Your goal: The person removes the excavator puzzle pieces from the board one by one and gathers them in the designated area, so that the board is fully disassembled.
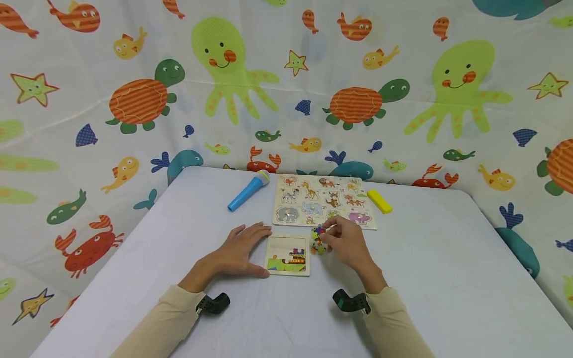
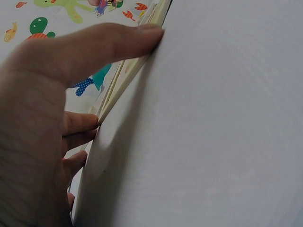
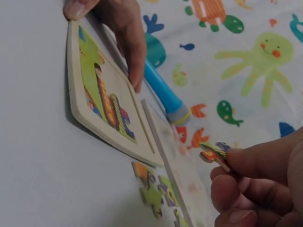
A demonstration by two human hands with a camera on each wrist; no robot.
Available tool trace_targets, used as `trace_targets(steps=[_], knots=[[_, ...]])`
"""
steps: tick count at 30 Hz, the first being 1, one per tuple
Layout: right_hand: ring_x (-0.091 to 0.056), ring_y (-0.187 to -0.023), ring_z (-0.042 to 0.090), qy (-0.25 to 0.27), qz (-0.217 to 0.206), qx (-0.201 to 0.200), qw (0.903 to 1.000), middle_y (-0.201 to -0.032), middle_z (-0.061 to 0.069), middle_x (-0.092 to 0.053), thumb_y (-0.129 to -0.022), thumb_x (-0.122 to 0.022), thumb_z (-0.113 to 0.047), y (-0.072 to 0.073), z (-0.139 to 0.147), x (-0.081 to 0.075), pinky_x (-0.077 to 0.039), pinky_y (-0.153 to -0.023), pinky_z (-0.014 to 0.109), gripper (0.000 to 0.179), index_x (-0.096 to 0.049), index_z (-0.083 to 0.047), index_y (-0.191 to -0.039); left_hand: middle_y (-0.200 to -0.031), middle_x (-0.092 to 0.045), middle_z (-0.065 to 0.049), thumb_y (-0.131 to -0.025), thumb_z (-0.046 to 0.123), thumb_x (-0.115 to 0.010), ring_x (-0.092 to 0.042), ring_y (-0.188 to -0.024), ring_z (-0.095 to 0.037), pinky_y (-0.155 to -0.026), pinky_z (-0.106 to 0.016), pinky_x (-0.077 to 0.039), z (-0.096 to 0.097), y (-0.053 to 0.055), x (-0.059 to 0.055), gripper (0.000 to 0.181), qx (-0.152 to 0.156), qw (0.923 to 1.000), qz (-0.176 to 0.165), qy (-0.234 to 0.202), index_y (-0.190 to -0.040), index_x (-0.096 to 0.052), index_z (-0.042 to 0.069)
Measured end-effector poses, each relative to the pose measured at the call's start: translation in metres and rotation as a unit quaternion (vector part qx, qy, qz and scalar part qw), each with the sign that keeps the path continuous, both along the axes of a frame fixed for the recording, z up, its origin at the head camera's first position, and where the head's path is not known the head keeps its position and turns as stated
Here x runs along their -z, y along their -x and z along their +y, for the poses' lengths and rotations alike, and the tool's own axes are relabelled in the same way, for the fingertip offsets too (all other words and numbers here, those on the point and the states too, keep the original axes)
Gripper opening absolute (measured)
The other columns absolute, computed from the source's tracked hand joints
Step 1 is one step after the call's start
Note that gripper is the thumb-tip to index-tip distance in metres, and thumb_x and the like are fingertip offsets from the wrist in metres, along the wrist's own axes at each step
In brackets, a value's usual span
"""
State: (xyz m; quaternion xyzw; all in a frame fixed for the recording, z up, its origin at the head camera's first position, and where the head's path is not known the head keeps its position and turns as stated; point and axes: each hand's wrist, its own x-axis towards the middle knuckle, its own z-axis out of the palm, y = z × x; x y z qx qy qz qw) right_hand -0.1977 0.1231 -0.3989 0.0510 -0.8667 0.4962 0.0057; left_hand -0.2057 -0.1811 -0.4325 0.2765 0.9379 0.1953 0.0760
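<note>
A small wooden jigsaw tray (image 1: 286,274) lies on the table, its lower part filled with colourful pieces (image 1: 291,263). My left hand (image 1: 239,251) is spread at its left side, thumb at the near corner and fingers at the far edge; in the left wrist view the thumb (image 2: 109,45) stretches out straight. My right hand (image 1: 346,241) pinches a jigsaw piece (image 3: 215,155) between thumb and index finger, raised above the table in the right wrist view. Below that hand, several loose jigsaw pieces (image 3: 152,195) lie beside the tray's right edge.
A larger animal peg puzzle board (image 1: 300,199) lies behind the tray. A blue toy microphone (image 1: 246,193) rests to its left and a yellow block (image 1: 379,202) to its right. A sea-animal patterned cloth (image 1: 286,119) hangs behind the white table (image 1: 447,278).
</note>
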Motion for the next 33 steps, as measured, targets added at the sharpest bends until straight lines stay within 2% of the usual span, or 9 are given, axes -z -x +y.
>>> trace_targets(steps=[10,21,33], knots=[[-0.061,-0.06,0.022,-0.006,-0.027,-0.004,0.9996,-0.077,0.015,-0.069,-0.091,-0.074,-0.008,0.004,0.018,0.004,-0.047,-0.054,0.028,0.016,-0.065,-0.005,-0.103,-0.163,-0.035,-0.001,-0.071,0.065,-0.076,-0.019,-0.155,-0.024,-0.125,-0.057,-0.008,0.0,-0.002,-0.001,0.103,-0.005,1.0,-0.006,0.0,-0.155,-0.04,0.018],[-0.057,-0.059,0.02,-0.036,-0.072,-0.015,0.9966,-0.073,0.008,-0.066,-0.091,-0.074,-0.009,0.007,0.032,0.007,-0.049,-0.054,0.028,0.018,-0.065,-0.003,-0.105,-0.163,-0.035,-0.001,-0.071,0.065,-0.076,-0.019,-0.155,-0.024,-0.124,-0.057,-0.008,0.0,-0.002,-0.001,0.103,-0.002,1.0,0.002,0.001,-0.155,-0.04,0.018],[-0.058,-0.057,0.019,-0.052,-0.095,-0.014,0.994,-0.068,0.006,-0.065,-0.09,-0.074,-0.008,0.008,0.039,0.014,-0.05,-0.053,0.029,0.018,-0.065,-0.002,-0.105,-0.163,-0.035,-0.001,-0.071,0.067,-0.076,-0.019,-0.155,-0.025,-0.124,-0.058,-0.008,0.0,-0.002,-0.001,0.103,-0.003,1.0,-0.001,0.002,-0.155,-0.04,0.019]])
